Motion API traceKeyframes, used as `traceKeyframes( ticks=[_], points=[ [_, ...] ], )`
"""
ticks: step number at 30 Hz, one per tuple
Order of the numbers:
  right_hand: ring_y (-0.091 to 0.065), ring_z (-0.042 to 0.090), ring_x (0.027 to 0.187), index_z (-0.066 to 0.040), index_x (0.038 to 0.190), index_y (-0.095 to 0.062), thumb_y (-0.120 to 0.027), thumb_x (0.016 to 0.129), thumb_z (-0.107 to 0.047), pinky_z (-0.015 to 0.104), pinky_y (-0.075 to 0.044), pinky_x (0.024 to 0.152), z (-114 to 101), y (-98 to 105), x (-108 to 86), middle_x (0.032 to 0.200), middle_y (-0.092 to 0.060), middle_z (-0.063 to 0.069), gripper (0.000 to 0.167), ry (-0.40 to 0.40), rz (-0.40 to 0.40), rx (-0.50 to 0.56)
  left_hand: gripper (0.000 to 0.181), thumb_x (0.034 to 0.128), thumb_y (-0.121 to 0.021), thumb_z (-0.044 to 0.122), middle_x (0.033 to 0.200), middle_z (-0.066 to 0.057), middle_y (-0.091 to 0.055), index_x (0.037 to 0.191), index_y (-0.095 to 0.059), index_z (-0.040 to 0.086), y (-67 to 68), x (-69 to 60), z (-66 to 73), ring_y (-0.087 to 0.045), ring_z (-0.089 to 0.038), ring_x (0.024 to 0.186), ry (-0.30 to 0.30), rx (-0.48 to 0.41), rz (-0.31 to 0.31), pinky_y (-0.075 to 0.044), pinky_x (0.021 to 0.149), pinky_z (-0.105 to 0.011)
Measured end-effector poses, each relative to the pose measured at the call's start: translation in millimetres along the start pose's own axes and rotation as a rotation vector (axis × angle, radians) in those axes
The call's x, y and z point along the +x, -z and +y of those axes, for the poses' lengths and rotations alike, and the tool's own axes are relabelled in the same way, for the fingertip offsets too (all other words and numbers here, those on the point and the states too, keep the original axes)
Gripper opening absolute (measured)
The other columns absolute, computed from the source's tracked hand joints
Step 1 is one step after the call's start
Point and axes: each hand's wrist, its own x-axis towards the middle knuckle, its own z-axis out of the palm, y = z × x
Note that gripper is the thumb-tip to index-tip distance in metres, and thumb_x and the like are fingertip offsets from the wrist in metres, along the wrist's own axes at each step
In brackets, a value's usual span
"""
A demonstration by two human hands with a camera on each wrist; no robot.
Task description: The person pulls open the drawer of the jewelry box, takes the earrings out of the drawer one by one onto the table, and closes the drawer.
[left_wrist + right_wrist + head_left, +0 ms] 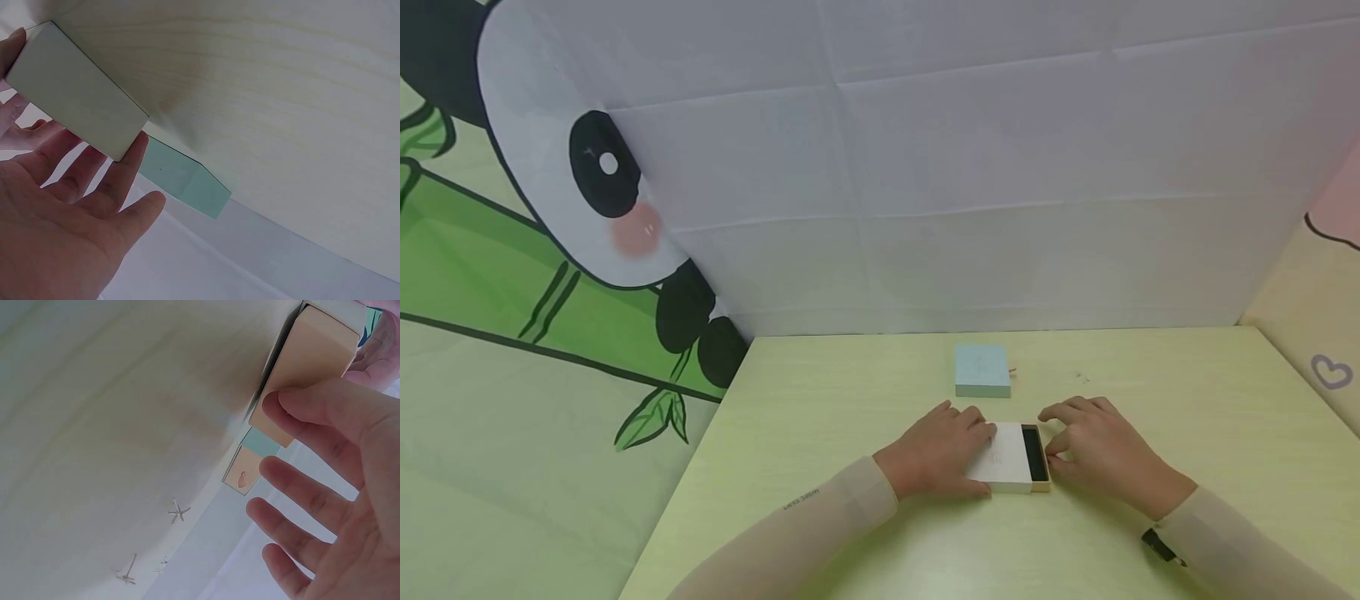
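Observation:
A white drawer-style box [1004, 457] lies on the table, its sleeve slid partly off to show a dark strip of the inside and the tan inner drawer [1041, 482]. My left hand [943, 452] holds the white sleeve, with the thumb along its near side and fingers over the far part. At the tan end, my right hand [1101, 450] has thumb and forefinger together, pinching at the middle of the drawer front [312, 359]. Any pull tab there is hidden behind the fingertips. The other right fingers stay off the box.
Behind the white box lies a light blue box [982, 372], with a small tab [242, 479] on its tan end. To its right are several tiny star-shaped pieces [178, 511]. A printed cloth [925, 167] hangs along the table's back edge.

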Motion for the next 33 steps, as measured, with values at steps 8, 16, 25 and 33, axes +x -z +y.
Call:
traceKeyframes(
  ticks=[8, 16, 25, 33],
  points=[
    [-0.078, 0.030, 0.123, -0.034, 0.082, -0.092, -0.100, 0.090, -0.022, 0.054, -0.062, 0.101, -2.0, -0.6, 2.8, 0.128, -0.086, 0.000, 0.017, 0.013, 0.003, 0.013, 0.082, 0.1028, -0.081, 0.072, 0.153, 0.005, -0.068, 0.165, -0.063, 0.023, 1.0, -0.8, 0.7, -0.070, -0.014, 0.133, 0.005, -0.008, -0.008, -0.050, 0.136, -0.040],
    [-0.078, 0.029, 0.124, -0.033, 0.082, -0.092, -0.099, 0.090, -0.020, 0.054, -0.062, 0.103, -4.9, -1.2, 5.9, 0.128, -0.086, 0.001, 0.018, 0.019, 0.005, 0.018, 0.082, 0.1030, -0.081, 0.072, 0.153, 0.005, -0.068, 0.165, -0.063, 0.023, -0.2, -0.7, 0.5, -0.070, -0.014, 0.133, 0.004, -0.006, -0.006, -0.050, 0.136, -0.041],
    [-0.078, 0.028, 0.121, -0.039, 0.081, -0.091, -0.100, 0.090, -0.023, 0.052, -0.061, 0.100, -7.7, -5.4, 10.0, 0.127, -0.086, -0.003, 0.021, 0.061, 0.022, 0.006, 0.082, 0.1028, -0.081, 0.073, 0.153, 0.005, -0.069, 0.165, -0.063, 0.023, -1.2, 0.3, 0.1, -0.071, -0.014, 0.132, -0.003, 0.007, -0.002, -0.051, 0.135, -0.041],
    [-0.077, 0.026, 0.121, -0.035, 0.080, -0.092, -0.099, 0.093, -0.024, 0.051, -0.062, 0.101, -14.9, -5.4, 16.8, 0.125, -0.086, -0.002, 0.018, 0.080, 0.036, -0.022, 0.081, 0.1032, -0.081, 0.073, 0.154, 0.004, -0.068, 0.164, -0.063, 0.022, -0.9, 0.5, -0.4, -0.071, -0.015, 0.133, -0.007, 0.006, 0.001, -0.051, 0.136, -0.043]
  ],
)
